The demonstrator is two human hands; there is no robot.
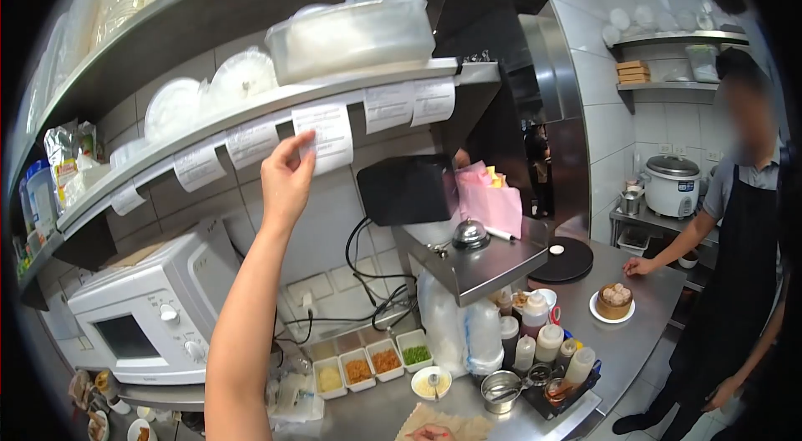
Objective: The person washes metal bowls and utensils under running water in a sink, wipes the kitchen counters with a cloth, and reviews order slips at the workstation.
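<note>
My left hand (288,178) is raised to the shelf edge, with thumb and fingers pinched on the left side of a white printed order slip (327,136). The slip hangs from the metal rail (242,114), among several other slips (388,108). Only a small part of my right hand (429,433) shows at the bottom edge, over a brown paper or cloth sheet (451,420). Its fingers are mostly cut off. Near it stand a small bowl (431,383) with a spoon and white containers of chopped food (385,362).
A microwave (159,307) stands at left. Sauce bottles (550,342) and a metal pot (500,392) crowd the counter. At right, a co-worker in a dark apron (727,274) rests a hand near a bamboo steamer (614,301) on a plate. A bell (471,235) sits on a metal ledge.
</note>
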